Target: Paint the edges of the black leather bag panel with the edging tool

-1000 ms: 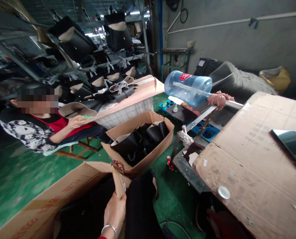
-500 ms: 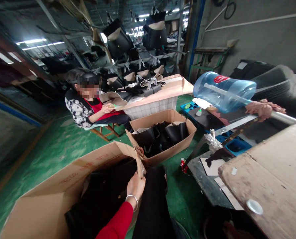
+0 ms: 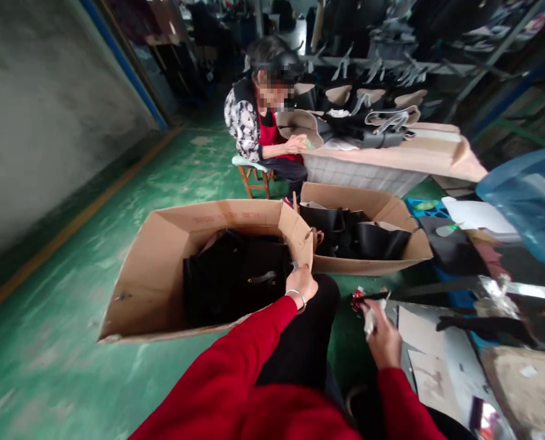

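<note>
My left hand (image 3: 301, 284) is closed round the near right rim of a large cardboard box (image 3: 151, 275), a silver bangle at its wrist. Black bags (image 3: 236, 281) with small metal studs lie inside that box. To the right, above the green floor, my right hand (image 3: 385, 339) pinches a crumpled white scrap (image 3: 370, 322), perhaps cloth or tissue. A thin dark piece also shows at its fingertips; its kind is unclear. Just beyond the fingers a small red-and-white item (image 3: 357, 298) lies on the floor.
A second cardboard box (image 3: 368, 266) with black bags adjoins the first. Beyond it a co-worker (image 3: 249, 119) sits on a stool at a covered table (image 3: 368, 160) bearing bags. At right are a blue water bottle (image 3: 529, 201) and a low metal bench (image 3: 465, 379) with cardboard pieces.
The view has swung left and down. The big box now stands more upright in view, my left hand still on its rim. My right hand has come up into clear view with the white scrap.
</note>
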Available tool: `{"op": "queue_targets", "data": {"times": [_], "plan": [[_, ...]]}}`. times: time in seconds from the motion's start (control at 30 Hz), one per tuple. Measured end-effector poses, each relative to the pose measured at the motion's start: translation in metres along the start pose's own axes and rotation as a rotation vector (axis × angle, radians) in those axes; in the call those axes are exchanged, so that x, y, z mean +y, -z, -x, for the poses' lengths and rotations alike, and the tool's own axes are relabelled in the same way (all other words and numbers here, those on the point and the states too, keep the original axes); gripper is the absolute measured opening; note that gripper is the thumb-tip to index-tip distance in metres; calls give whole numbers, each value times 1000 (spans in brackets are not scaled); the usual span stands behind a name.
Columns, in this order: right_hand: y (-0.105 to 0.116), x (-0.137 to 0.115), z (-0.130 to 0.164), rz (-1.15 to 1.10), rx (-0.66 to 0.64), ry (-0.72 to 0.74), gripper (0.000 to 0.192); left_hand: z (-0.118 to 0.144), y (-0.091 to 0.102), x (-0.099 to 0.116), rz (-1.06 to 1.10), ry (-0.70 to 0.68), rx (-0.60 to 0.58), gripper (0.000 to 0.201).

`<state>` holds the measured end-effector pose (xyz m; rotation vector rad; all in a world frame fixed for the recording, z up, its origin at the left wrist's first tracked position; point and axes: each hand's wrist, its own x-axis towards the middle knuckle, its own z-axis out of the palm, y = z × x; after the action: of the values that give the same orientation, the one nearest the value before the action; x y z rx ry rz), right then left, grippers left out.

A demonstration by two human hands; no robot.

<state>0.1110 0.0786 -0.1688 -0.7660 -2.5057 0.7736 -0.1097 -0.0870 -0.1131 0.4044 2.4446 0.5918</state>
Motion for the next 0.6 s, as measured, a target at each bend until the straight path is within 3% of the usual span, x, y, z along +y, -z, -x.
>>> {"op": "queue_targets", "data": {"times": [0.13,0.27,0.4,0.53,0.6], "plan": [[-69,-86,-107,-154,-45,129,43,3,-4,-3,41,7,11,38],[-130,-144,-158,-131,-66,90,45,2,-4,-4,88,10,6,38],[-168,-153,-170,-141,-99,118,59,-3,-3,-7,142,30,-46,36],[-177,-138,-172,-153,-151,169,64,-4,-8,-8,217,29,-112,40],[-177,-133,-173,-152,-153,177,65,-6,-10,-11,276,14,-170,55]]}}
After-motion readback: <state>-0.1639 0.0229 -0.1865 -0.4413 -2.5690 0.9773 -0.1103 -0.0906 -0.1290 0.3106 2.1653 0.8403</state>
